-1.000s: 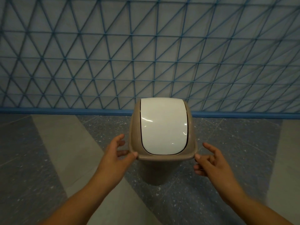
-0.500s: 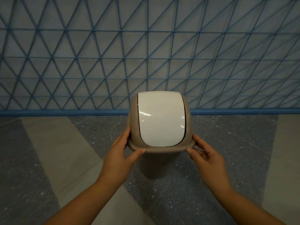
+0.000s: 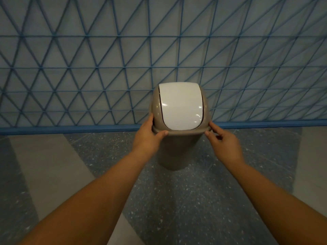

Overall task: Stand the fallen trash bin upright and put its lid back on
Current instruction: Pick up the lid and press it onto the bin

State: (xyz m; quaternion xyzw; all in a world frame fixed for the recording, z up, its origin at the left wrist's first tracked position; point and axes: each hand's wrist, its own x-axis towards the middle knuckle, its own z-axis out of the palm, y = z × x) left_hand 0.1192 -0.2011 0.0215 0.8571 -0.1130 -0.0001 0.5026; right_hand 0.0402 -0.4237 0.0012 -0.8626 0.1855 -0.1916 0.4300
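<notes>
A taupe trash bin (image 3: 178, 152) stands upright on the floor close to the wall. Its domed lid (image 3: 155, 106), taupe with a glossy white swing flap, sits on top of it. My left hand (image 3: 149, 137) grips the lid's rim on the left side, thumb over the front edge. On the right side my right hand (image 3: 223, 140) holds the rim with thumb and fingertips. The bin's base is partly hidden behind the lid's rim and my hands.
A wall (image 3: 88, 59) with a blue triangle lattice rises right behind the bin, ending in a blue skirting strip (image 3: 70, 129). The floor (image 3: 185, 209) is speckled dark terrazzo with pale grey bands on the left and right.
Both hands went from open beside the lid to holding its rim. My arms are stretched further out, and the bin appears farther off and higher in view.
</notes>
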